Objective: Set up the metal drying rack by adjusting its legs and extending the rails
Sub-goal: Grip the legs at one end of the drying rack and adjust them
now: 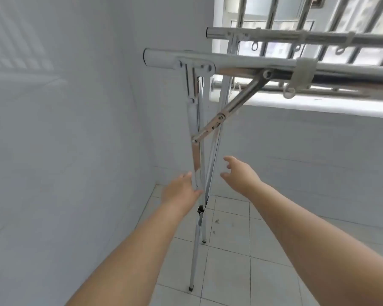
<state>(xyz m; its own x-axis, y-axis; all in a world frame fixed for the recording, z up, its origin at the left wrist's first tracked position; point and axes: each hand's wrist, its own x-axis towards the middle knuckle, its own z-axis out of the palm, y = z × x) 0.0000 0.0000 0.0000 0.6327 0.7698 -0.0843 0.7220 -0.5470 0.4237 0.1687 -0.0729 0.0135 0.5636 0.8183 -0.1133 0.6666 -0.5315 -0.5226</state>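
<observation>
The metal drying rack [241,64] stands on a tiled floor, its two top rails running off to the right. Below the near rail, crossed legs [197,239] drop to the floor, and a diagonal brace [228,109] links the rail to the legs. My left hand [180,189] is at the left side of the legs, fingers apart, fingertips touching or almost touching the metal. My right hand [239,173] hovers open to the right of the legs, clear of them. Neither hand grips anything.
A plain white wall [64,129] is close on the left, forming a corner behind the rack. A barred window [318,14] with a sill is at the upper right. The white floor tiles [230,261] carry small bits of debris near the legs.
</observation>
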